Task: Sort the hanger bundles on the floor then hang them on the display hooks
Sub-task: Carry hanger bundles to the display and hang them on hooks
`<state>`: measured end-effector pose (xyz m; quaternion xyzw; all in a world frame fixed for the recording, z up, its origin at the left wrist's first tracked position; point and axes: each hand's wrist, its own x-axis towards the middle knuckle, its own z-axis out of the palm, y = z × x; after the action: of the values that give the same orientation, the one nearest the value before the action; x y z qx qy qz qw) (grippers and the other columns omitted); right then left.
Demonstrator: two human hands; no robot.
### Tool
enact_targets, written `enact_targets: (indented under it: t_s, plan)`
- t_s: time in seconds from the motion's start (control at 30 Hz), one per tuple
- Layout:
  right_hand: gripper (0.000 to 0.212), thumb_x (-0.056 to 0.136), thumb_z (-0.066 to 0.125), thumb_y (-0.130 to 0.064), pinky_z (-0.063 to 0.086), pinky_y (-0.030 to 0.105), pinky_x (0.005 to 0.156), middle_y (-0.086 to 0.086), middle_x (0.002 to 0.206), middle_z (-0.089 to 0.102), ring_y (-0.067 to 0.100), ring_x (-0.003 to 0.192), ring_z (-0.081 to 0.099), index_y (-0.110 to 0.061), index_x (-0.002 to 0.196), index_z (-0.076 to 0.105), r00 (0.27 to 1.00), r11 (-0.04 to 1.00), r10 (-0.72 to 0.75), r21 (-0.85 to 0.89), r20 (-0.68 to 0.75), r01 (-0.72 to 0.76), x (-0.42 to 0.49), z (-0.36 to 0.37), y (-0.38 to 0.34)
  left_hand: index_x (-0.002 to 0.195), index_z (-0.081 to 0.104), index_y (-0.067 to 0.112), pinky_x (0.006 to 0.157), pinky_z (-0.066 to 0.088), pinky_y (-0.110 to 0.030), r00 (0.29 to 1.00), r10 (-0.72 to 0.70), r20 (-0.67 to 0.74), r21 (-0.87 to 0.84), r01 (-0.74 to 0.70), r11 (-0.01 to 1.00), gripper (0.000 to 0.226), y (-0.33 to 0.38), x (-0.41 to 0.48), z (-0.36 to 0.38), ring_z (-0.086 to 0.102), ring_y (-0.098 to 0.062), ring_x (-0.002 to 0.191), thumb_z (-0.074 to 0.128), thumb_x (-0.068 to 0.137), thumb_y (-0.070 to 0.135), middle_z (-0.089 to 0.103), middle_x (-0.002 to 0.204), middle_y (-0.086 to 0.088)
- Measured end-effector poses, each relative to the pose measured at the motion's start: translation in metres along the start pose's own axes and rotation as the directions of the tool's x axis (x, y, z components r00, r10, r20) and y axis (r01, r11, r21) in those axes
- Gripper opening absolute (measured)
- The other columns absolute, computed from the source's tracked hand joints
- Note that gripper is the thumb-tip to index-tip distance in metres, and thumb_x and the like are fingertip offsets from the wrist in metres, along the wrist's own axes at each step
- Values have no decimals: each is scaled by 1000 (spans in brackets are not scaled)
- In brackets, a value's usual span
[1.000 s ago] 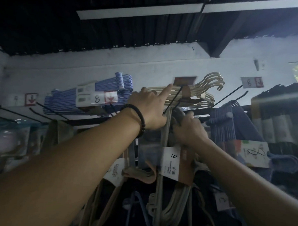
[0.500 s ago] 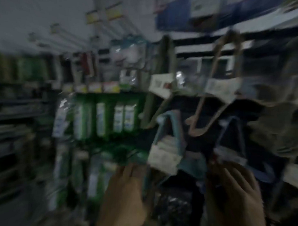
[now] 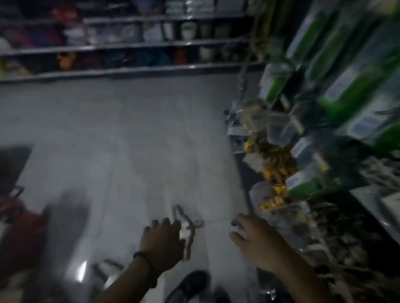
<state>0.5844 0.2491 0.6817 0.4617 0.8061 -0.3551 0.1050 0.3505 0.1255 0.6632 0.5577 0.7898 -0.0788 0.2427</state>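
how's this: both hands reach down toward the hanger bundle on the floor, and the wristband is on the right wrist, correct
Not quite. The head view shows the wristband on the left wrist, not the right. The rest holds: the left hand and the right hand both reach down toward the hanger bundle on the floor.

One head-worn camera looks steeply down at the pale grey tiled floor (image 3: pixel 148 130); left hand (image 3: pixel 161 242) and right hand (image 3: pixel 257 241) near, long stocked shelves (image 3: pixel 123 47) far, a blurred, seemingly packed display rack (image 3: pixel 333 106) right.
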Motion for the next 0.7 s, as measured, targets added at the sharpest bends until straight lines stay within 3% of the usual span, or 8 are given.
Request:
enact_targets:
  t_s: [0.13, 0.27, 0.4, 0.5, 0.6, 0.7]
  plan:
    - [40, 104, 50, -50, 52, 35, 94, 3, 134, 57, 20, 112, 60, -23, 133, 55, 973, 998, -4, -59, 229, 18, 50, 61, -3, 130, 57, 33, 95, 48, -41, 964, -242, 114, -31, 247, 969, 49, -58, -38, 69, 59, -28, 119, 44, 92, 62, 63, 128, 1]
    - [42, 105, 50, -48, 55, 34, 90, 5, 130, 60, 18, 103, 63, -19, 134, 57, 932, 995, 30, -102, 361, 8, 86, 112, -17, 118, 60, 33, 95, 53, -39, 897, -370, 240, -114, 405, 907, 43, -100, -69, 125, 64, -20, 111, 44, 91, 62, 66, 120, 5]
    - [40, 105, 50, -47, 52, 27, 83, 3, 125, 63, 15, 101, 62, -17, 131, 59, 883, 983, 70, -182, 465, 18, 112, 167, -45, 116, 65, 32, 95, 56, -36, 856, -406, 320, -287, 496, 820, 34, -136, -85, 174, 65, -13, 106, 49, 94, 51, 69, 119, 8]
    - [41, 106, 49, -45, 47, 26, 74, 3, 115, 66, 15, 97, 61, -12, 125, 62, 851, 970, 57, -231, 522, 77, 136, 221, -88, 127, 61, 27, 99, 55, -44, 830, -404, 384, -318, 530, 786, 43, -166, -86, 213, 65, -27, 117, 46, 93, 51, 68, 127, -2]
    - [35, 104, 51, -48, 54, 29, 86, 1, 113, 66, 14, 96, 63, -20, 122, 63, 828, 979, 37, -187, 559, 83, 167, 287, -138, 135, 57, 19, 104, 51, -48, 803, -382, 456, -352, 558, 752, 57, -205, -80, 259, 62, -33, 121, 44, 90, 53, 63, 135, -11]
    - [28, 103, 54, -47, 54, 29, 83, -5, 104, 64, 10, 92, 62, -25, 117, 64, 810, 983, 52, -174, 585, 62, 200, 358, -173, 130, 61, 19, 102, 52, -51, 788, -361, 498, -442, 589, 676, 57, -253, -71, 310, 65, -31, 116, 43, 89, 54, 68, 127, -10]
